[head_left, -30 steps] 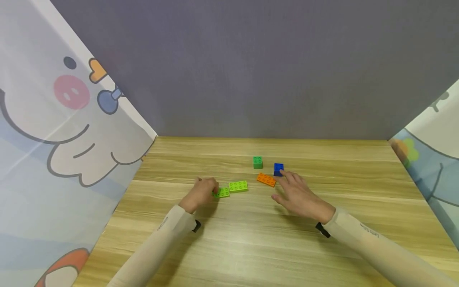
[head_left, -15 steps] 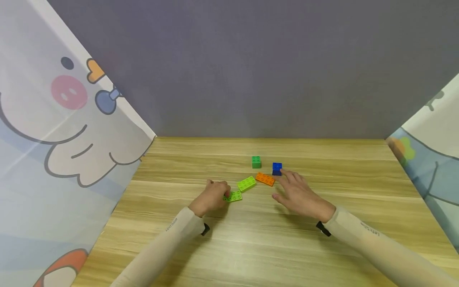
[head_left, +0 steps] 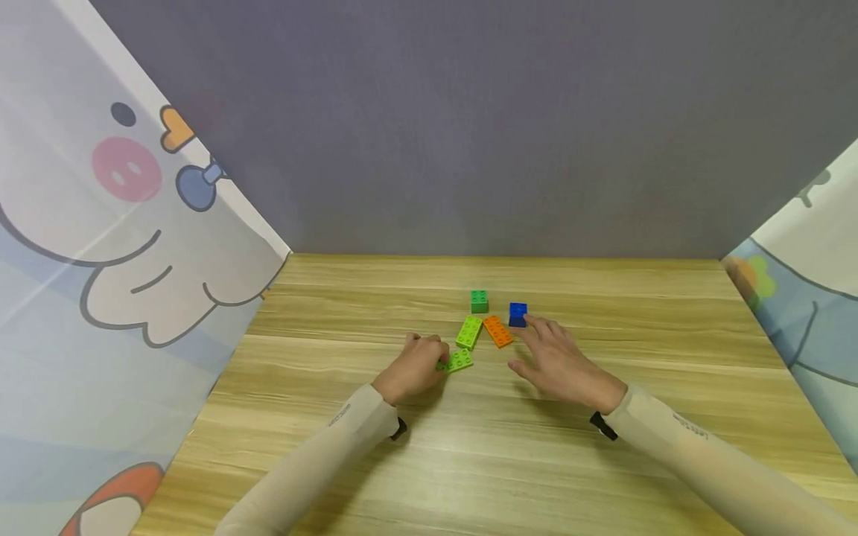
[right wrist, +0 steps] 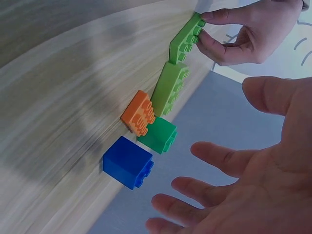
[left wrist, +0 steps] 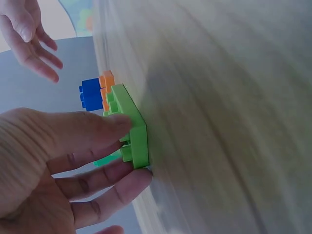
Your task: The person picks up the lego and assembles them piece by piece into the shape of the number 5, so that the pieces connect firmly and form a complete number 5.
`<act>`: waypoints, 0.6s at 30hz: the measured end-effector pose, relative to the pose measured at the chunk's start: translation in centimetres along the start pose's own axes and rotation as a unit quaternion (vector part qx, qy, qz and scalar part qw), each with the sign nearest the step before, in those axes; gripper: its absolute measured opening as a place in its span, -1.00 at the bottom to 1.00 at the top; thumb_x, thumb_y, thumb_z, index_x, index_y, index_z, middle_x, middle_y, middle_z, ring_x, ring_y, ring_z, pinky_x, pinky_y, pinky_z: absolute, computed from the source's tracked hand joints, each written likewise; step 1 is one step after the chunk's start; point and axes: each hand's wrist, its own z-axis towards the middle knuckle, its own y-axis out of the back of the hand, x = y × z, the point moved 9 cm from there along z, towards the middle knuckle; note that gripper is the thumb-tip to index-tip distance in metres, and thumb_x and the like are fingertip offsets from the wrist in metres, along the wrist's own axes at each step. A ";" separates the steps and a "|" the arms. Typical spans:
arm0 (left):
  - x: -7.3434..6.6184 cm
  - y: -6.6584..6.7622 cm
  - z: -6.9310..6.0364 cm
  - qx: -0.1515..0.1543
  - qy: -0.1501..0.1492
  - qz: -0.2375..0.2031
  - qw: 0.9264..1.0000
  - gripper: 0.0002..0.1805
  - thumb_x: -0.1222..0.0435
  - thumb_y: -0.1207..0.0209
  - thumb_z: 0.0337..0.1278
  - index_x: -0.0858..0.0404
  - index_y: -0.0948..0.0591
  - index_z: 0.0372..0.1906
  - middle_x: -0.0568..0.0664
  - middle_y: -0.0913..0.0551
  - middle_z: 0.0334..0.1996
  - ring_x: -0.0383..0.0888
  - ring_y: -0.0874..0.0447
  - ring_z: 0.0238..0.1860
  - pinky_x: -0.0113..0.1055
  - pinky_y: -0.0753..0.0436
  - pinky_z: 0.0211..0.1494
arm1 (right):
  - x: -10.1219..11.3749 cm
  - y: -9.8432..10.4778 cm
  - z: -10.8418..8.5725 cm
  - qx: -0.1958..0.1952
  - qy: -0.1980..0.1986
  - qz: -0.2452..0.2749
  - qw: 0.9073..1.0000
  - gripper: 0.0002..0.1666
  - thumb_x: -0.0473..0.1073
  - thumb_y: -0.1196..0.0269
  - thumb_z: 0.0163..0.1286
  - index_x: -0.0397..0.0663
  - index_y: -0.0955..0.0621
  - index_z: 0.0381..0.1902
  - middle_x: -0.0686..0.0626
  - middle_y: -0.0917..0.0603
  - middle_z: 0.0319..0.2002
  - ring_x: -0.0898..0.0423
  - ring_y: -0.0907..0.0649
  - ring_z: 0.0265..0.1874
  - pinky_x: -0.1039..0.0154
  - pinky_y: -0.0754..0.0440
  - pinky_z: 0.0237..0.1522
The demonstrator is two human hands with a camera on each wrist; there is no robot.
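Now | left hand (head_left: 413, 366) pinching lime plate (head_left: 460, 360) | right hand (head_left: 561, 366) spread | lime brick (head_left: 469, 332), orange plate (head_left: 497, 331) between hands

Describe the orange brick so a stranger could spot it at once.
On the table, look between the left hand and right hand. The orange brick lies there, a lime brick left of it, the blue brick right. It alone is orange, and flatter than the blue one.

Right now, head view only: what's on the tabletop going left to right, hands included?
Left hand → pinched lime brick → dark green brick → orange brick → blue brick → right hand.
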 end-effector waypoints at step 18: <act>-0.9 0.2 1.1 -0.021 -0.007 0.009 1.000 -0.82 0.34 -0.38 -0.02 0.15 -0.70 -0.25 -0.15 -0.60 -0.31 -0.15 -0.56 -0.24 -0.24 -0.17 -0.22 | -2.6 0.6 3.3 -0.014 -0.022 0.029 0.999 -0.34 -0.08 -0.25 0.33 -0.37 -0.38 0.25 -0.42 -0.29 0.23 -0.33 -0.32 0.14 -0.22 -0.37 0.10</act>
